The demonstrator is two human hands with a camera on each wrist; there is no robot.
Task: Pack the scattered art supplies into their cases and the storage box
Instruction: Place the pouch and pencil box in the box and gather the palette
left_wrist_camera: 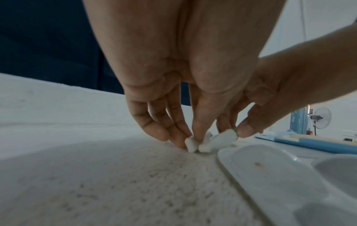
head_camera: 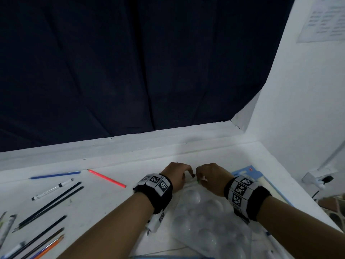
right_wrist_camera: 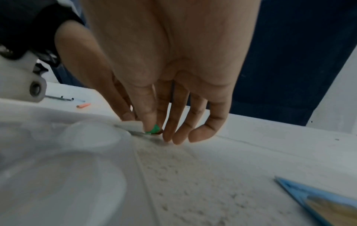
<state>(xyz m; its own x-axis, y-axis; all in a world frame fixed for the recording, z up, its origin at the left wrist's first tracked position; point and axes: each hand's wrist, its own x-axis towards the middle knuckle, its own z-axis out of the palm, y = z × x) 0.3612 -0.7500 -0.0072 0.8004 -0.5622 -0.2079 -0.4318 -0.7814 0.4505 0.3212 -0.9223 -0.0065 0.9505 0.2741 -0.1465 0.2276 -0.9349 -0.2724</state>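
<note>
A small white paint tube (left_wrist_camera: 218, 140) with a green end (right_wrist_camera: 153, 128) lies low over the white table just beyond the clear plastic palette (head_camera: 205, 212). My right hand (head_camera: 198, 176) pinches the tube near its green end between thumb and forefinger. My left hand (head_camera: 189, 173) pinches a small white cap (left_wrist_camera: 191, 144) between thumb and fingertips, right against the tube's other tip. Both hands meet at the palette's far edge (left_wrist_camera: 251, 160). In the head view, the hands hide most of the tube.
Loose on the table at left are a red pencil (head_camera: 107, 178), a blue pen (head_camera: 56, 175), a white marker (head_camera: 53, 189) and several dark pencils (head_camera: 50, 204). A blue card pack (head_camera: 248, 172) lies to the right. A dark curtain hangs behind the raised back ledge (head_camera: 130, 144).
</note>
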